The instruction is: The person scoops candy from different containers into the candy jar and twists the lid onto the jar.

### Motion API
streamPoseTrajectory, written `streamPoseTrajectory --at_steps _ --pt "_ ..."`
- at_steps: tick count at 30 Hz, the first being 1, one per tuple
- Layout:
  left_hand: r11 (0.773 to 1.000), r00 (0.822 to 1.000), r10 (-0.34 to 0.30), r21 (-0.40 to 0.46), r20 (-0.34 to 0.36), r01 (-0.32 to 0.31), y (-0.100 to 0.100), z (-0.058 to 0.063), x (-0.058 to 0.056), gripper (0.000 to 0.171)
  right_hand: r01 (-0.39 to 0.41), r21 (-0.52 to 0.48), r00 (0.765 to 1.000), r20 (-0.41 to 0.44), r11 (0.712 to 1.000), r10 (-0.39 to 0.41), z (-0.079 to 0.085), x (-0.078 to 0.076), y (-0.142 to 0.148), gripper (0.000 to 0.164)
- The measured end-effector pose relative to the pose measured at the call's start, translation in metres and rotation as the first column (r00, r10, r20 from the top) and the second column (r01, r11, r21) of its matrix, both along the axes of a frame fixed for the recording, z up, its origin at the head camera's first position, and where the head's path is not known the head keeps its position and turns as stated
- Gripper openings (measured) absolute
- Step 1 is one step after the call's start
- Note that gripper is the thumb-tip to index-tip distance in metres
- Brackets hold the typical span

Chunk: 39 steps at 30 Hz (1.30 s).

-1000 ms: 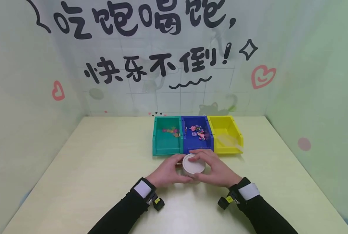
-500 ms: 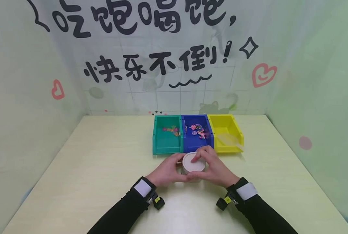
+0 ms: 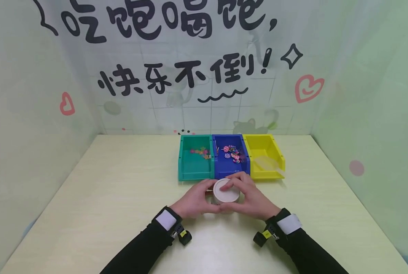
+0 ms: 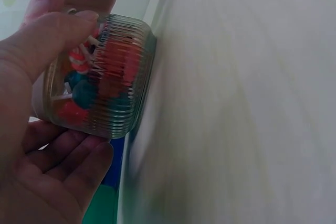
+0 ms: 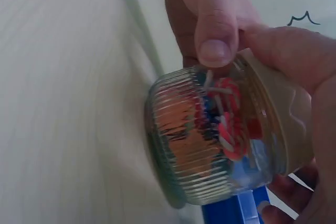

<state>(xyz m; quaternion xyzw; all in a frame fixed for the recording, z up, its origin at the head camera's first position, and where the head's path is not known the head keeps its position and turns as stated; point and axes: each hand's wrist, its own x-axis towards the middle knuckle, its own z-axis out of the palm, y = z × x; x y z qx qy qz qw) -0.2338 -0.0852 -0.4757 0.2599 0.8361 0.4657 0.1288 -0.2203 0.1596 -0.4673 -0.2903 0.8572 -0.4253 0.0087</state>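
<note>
A ribbed glass jar (image 5: 194, 140) with a cream lid (image 3: 226, 191) stands on the table in front of the blue bin. Red-and-white swirl candies (image 5: 231, 129) and other coloured pieces show through its glass in both wrist views. My left hand (image 3: 196, 199) grips the jar's glass body from the left, thumb along its near side. From the right, my right hand (image 3: 253, 198) holds the lid, thumb on its near edge and a bent finger over its top. The thumbs meet at the front of the jar.
Behind the jar, three joined bins stand side by side. The green bin (image 3: 196, 171) holds small coloured pieces, the blue bin (image 3: 221, 167) several swirl candies, and the yellow bin (image 3: 262, 144) a pale translucent item (image 3: 267, 163). A printed curtain (image 3: 204, 114) closes off the table's (image 3: 128, 182) back.
My right hand's fingers have shifted on the lid: one reached further onto its top, then bent back towards the far edge. The left hand has kept its hold and the jar has stayed put.
</note>
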Motion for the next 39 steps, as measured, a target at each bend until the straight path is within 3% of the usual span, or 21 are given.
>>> streamPoseTrajectory --at_steps 4,13,17,32,39 --pt "1.000 1.000 -0.001 -0.006 -0.012 0.001 0.000 0.000 0.000 0.079 0.034 0.013 0.999 -0.019 0.999 -0.034 -0.002 0.001 -0.002 0.043" --pt "1.000 1.000 0.004 0.008 0.024 -0.004 0.000 0.000 0.002 0.078 -0.056 0.034 0.998 -0.040 0.998 0.057 -0.002 -0.001 0.010 0.049" --pt "1.000 1.000 0.004 0.008 0.024 -0.004 0.001 0.001 0.003 0.079 -0.061 0.029 0.998 -0.024 0.998 0.062 -0.001 -0.002 0.012 0.047" --pt "1.000 1.000 0.001 0.007 0.007 -0.002 0.003 0.003 0.004 0.081 0.015 -0.015 1.000 0.005 1.000 -0.014 -0.001 -0.001 0.007 0.048" --pt "1.000 1.000 0.021 -0.008 0.017 -0.021 0.003 0.002 0.005 0.080 0.010 -0.048 0.999 0.052 0.999 -0.008 -0.007 0.000 0.005 0.047"
